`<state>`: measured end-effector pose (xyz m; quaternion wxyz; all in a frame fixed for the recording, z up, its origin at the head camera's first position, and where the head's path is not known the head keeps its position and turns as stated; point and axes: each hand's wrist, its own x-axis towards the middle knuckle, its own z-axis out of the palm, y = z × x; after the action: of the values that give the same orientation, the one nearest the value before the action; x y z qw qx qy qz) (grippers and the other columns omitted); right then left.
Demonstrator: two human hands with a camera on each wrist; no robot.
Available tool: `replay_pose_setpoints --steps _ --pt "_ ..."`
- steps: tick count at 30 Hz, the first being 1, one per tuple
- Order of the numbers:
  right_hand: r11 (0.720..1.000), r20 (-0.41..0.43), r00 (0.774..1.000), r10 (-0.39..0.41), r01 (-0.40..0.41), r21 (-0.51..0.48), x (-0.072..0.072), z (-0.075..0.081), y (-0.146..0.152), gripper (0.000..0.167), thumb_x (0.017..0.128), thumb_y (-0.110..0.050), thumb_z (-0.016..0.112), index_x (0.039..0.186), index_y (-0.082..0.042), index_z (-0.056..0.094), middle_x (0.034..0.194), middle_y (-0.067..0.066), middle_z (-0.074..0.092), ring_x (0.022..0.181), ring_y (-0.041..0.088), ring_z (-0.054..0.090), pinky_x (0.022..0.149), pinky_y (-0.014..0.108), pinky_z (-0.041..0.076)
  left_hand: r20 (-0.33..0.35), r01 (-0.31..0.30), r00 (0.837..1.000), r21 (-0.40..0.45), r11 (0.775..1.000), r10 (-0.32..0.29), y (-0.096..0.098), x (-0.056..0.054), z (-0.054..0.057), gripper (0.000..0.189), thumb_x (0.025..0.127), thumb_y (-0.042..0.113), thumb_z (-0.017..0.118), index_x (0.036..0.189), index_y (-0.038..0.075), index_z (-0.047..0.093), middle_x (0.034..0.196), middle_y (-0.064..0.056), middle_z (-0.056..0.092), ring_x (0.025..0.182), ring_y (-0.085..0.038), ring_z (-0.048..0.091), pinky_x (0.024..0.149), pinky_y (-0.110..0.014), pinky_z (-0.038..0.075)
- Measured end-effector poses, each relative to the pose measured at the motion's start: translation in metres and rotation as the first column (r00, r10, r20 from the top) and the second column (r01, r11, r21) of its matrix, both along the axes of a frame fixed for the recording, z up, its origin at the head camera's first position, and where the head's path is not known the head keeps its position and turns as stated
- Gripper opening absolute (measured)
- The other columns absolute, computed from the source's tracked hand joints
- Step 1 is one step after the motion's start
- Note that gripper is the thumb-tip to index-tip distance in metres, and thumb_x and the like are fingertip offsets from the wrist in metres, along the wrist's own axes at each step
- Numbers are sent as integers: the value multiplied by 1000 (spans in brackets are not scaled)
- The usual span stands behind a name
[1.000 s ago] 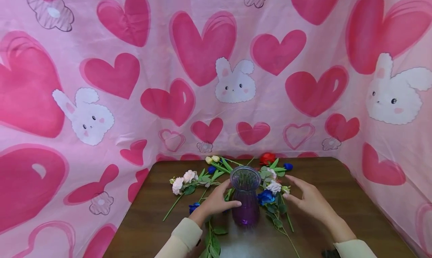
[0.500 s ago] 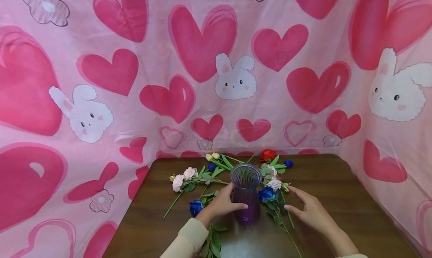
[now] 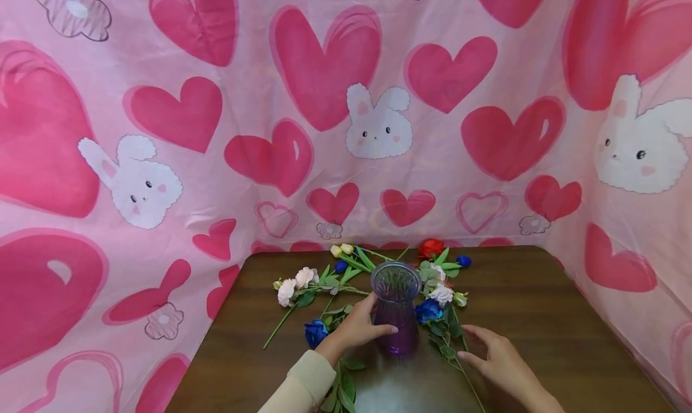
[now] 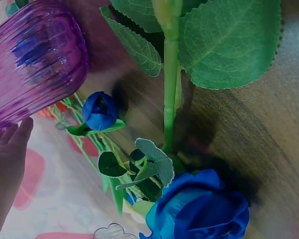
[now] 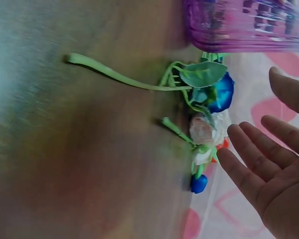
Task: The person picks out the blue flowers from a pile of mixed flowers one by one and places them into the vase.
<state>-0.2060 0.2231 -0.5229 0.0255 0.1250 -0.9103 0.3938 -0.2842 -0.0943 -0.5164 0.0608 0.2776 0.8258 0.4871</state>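
A ribbed purple glass vase (image 3: 396,326) stands upright in the middle of the table. My left hand (image 3: 354,329) holds its left side, thumb across the front and fingers round the back. Nothing is in my right hand (image 3: 500,359), which hovers at the right with fingers loosely extended, near the leafy stem of a blue rose (image 3: 429,310). In the right wrist view that stem (image 5: 124,79) reaches out over the wood, left of my fingers. Another blue rose (image 4: 199,209) lies close below my left wrist, its green leaves (image 4: 229,45) large in the left wrist view.
Pale pink flowers (image 3: 296,286) lie at the left of the wooden table (image 3: 519,281). Behind the vase are cream tulips (image 3: 342,250), a red flower (image 3: 430,248) and a small blue tulip (image 3: 463,261). White flowers (image 3: 442,294) lie right of the vase. A pink heart-print cloth (image 3: 324,71) surrounds the table.
My right hand has moved down toward the near side, away from the white flowers. The left hand has shifted slightly right, its thumb further across the vase. The view has tilted a little downward.
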Motion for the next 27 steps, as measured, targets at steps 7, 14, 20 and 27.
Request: replay_pose_setpoints --steps 7,14,20,27 --pt "996 150 986 -69 60 69 7 -12 4 40 79 -25 81 107 -1 67 90 2 68 78 15 62 65 32 52 9 1 1000 11 1000 -2 2 0 2 83 83 31 79 150 31 29 145 7 45 128 -14 46 102 -38 42" --pt "990 248 963 -101 73 118 11 -25 5 40 75 -24 84 102 0 67 85 1 64 77 18 60 69 40 53 20 -7 1000 18 1000 7 2 1 3 84 83 30 79 150 32 29 145 8 44 129 -13 45 102 -38 42" --pt "979 327 939 -108 43 199 15 -29 3 39 77 -34 82 93 -3 65 78 1 57 71 18 54 64 41 48 2 -3 1000 24 1000 3 2 1 3 85 83 30 79 151 30 28 146 7 44 130 -14 45 102 -39 42" --pt "963 403 905 -139 29 267 20 -27 2 41 75 -37 83 84 -5 60 74 2 53 68 20 50 61 39 44 -15 4 1000 29 1000 -3 2 1 3 84 83 29 79 151 29 29 145 7 45 128 -13 45 101 -38 43"
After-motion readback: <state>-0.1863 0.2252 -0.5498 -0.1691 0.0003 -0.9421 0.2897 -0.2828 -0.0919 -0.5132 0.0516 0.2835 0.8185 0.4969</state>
